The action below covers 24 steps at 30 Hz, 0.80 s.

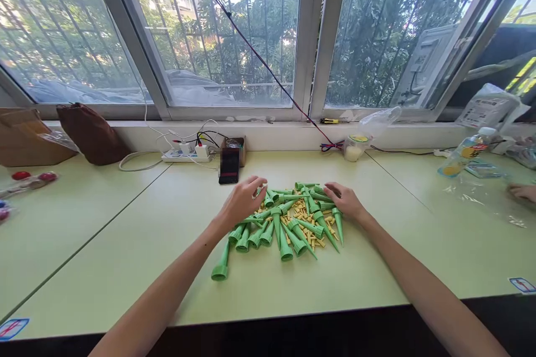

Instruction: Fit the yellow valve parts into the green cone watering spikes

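Note:
A loose pile of green plastic cone-shaped spikes (pixel 276 223) with wide hollow ends lies on the table. Small yellow plastic pieces (pixel 299 211) are scattered among and under them. At the pile's left edge is my left hand (pixel 245 199), its fingers bent and its thumb apart from them; green spikes show behind the gap. My right hand (pixel 347 201) is at the right edge, fingers reaching over the nearest spikes, and I cannot tell whether they touch. Neither hand visibly holds a piece. One separate spike (pixel 221 268) lies front left, its wide end toward me.
Behind the pile are a phone (pixel 229 166), a small cardboard box (pixel 239 148) and a power strip (pixel 184 154) with cables. A tied clear bag (pixel 355 146) stands back right. Farther right are a bottle (pixel 467 152) and another person's hand (pixel 523 192). A brown bag (pixel 90 134) sits back left.

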Available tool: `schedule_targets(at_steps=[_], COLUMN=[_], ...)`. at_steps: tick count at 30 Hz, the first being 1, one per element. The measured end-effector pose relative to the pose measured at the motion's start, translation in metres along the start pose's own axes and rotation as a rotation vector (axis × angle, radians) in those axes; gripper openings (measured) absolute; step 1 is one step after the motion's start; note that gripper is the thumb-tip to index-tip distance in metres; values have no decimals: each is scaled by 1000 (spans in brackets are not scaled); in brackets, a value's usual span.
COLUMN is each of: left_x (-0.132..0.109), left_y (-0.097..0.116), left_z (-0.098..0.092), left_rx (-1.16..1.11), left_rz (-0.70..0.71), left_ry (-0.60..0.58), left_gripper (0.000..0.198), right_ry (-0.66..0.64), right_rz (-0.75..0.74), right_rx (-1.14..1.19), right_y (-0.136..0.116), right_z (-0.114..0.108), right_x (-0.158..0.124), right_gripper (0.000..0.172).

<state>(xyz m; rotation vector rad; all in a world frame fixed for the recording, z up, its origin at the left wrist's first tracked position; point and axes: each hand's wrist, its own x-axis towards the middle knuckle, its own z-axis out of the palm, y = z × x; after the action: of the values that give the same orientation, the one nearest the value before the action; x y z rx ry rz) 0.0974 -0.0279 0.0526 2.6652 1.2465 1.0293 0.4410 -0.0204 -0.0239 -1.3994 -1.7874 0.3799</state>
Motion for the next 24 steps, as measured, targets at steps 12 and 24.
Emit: schedule_targets(at_steps=[12, 24], left_x=[-30, -33], left_y=[13, 23], left_z=[17, 21], left_rx=[57, 121], left_rz=[63, 54], left_ry=[-144, -275], left_gripper=[29, 29], right_ry=[89, 87], right_rz=[-27, -133], right_rx=[-54, -104], right_y=[-17, -35], right_z=[-12, -5], right_x=[-6, -15], right_gripper=[35, 26])
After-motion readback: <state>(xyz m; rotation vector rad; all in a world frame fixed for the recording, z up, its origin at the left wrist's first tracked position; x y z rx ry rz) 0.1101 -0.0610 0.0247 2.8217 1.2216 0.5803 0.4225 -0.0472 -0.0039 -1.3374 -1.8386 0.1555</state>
